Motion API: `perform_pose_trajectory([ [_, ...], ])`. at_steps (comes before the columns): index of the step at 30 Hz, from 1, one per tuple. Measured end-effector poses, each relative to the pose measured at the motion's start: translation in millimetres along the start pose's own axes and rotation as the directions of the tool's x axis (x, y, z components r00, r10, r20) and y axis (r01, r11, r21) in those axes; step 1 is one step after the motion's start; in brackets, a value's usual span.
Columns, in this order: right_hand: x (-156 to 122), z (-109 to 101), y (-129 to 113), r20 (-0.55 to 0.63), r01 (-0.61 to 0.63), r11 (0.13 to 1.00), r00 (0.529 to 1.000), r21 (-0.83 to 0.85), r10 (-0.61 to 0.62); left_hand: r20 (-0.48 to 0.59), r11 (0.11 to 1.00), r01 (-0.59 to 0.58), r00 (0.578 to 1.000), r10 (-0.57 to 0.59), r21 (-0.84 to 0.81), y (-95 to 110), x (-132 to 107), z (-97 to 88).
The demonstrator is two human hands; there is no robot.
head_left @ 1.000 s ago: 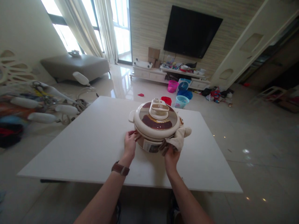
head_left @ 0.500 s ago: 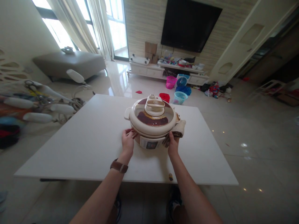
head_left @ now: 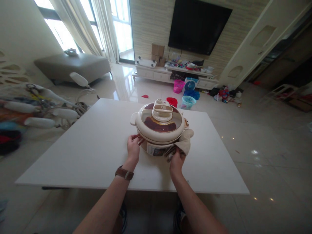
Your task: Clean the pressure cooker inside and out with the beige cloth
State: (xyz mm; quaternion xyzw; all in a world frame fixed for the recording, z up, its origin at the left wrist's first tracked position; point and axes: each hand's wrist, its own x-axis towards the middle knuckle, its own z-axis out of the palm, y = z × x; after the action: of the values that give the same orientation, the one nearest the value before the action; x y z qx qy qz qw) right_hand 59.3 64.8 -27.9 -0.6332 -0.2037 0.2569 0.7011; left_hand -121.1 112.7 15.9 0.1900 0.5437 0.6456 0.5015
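A cream electric cooker with a glass lid stands upright on the white table. Dark brown parts show through the lid, and a panel is on the cooker's lower front. My left hand grips its lower left side, the fingers curled against the body under the rim; their tips are partly hidden. A beige cloth is bunched in my right hand and pressed against the lower right front of the cooker. The cloth covers most of that hand's fingers.
Beyond the table, a red basket, a light blue basket and a pink basket stand on the floor. A lamp with white shades is at the left. A cluttered low cabinet runs below the television.
My right hand has shifted left and slightly down along the cooker's front with the cloth, which has unfolded and now drapes over the fingers. My left hand stays in place.
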Motion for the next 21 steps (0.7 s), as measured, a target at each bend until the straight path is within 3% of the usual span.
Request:
perform_pose_trajectory([
  [2,-13,-5,0,0.026,0.040,0.999,0.999,-0.033,-0.039,-0.003,1.000,-0.006,1.000,0.006,0.002,-1,1,-0.2],
  [4,-7,-6,-2,0.025,0.042,0.998,0.999,-0.047,-0.041,-0.010,1.000,-0.013,1.000,0.013,0.003,-1,1,-0.2],
  [9,37,6,2,-0.077,-0.189,0.982,0.979,-0.025,0.187,-0.007,1.000,0.000,1.000,0.000,0.025,-1,-1,-1.4],
  [13,18,10,18,-0.108,-0.239,0.971,0.966,-0.030,0.234,0.004,1.000,0.009,1.000,-0.009,0.023,1,0,-4.0],
  [17,-19,5,21,-0.082,-0.093,0.995,0.993,-0.030,0.090,0.008,1.000,0.003,1.000,-0.003,0.014,0,4,-4.7],
  [21,-11,5,9,-0.001,0.098,0.995,0.995,-0.023,-0.098,0.003,1.000,-0.002,1.000,0.002,0.017,-1,4,-2.8],
])
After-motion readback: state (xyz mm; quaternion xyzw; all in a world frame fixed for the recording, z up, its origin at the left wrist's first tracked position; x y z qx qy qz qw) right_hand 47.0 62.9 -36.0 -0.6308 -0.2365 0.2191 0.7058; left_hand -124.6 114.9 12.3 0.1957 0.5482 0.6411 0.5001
